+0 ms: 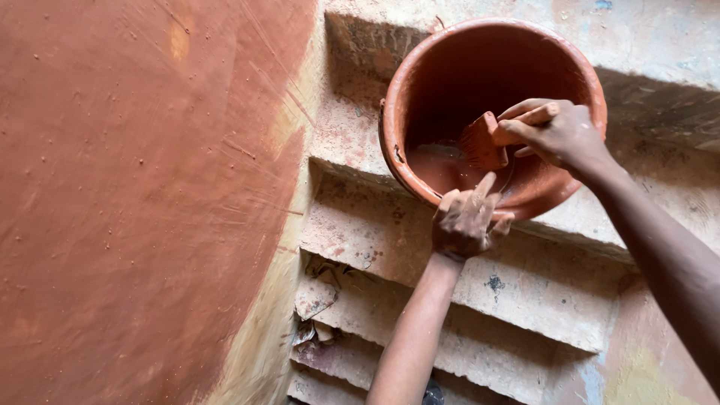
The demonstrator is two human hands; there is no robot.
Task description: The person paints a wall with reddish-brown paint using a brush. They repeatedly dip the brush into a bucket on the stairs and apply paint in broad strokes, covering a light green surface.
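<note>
Reddish-brown painted wall (127,210) fills our left half, wet-looking coat, brush streaks thinning out at its right edge where the paler unpainted strip (300,187) shows. Next largest, concrete steps (525,300) on the right, splattered with the same red and some blue, stepping down away from us. Debris scraps (313,300) sit in the corner where the steps meet the wall.

Round bucket (487,112), coated in red paint inside and out, rests tilted on the edge of an upper step, mouth toward us, a shallow pool of paint at the bottom. Our left hand (469,221) is on the near rim, fingers curled over it, closed on the rim and holding the bucket tipped; hand is caked in paint. Our right hand (555,131) reaches in from the right, fingers wrapped tight around the handle of a flat paintbrush (484,142), bristles down inside the bucket, touching or just above the paint; we cannot tell which.

Risks, as we judge them: bucket sits on a narrow step edge and leans on the left hand alone, so a slip of those slick fingers could send it tipping down the steps and spilling. Overloading the brush could drip onto the steps. Wet wall is near our left arm, easy to smear.
</note>
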